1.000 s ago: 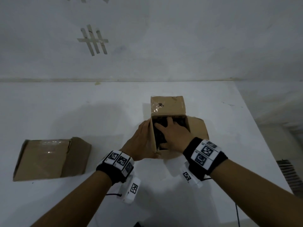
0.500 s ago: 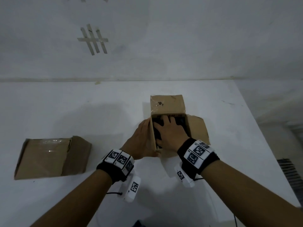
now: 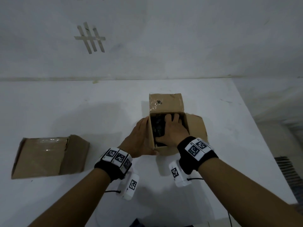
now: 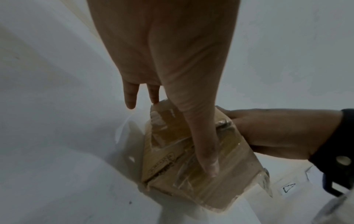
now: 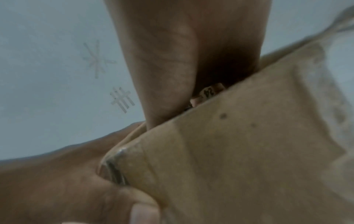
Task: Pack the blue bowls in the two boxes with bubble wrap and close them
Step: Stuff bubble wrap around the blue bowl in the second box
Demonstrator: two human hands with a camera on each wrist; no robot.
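the open box [image 3: 167,104] is set upright on the white table [image 3: 82,112], its flaps spread. the left hand [image 3: 139,138] is laid flat against its left wall, fingers straight and together. the right hand [image 3: 175,130] is pushed down inside onto dark, crinkled contents [image 3: 157,126], fingers extended; no bowl can be made out. a closed box [image 3: 47,156] lies well apart to the left.

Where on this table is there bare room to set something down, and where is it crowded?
Bare table runs between the closed box at left and the open box, and behind both boxes toward the wall. Another patch lies right of the open box's spread flap. It is crowded at the open box, where the left hand and right hand sit.
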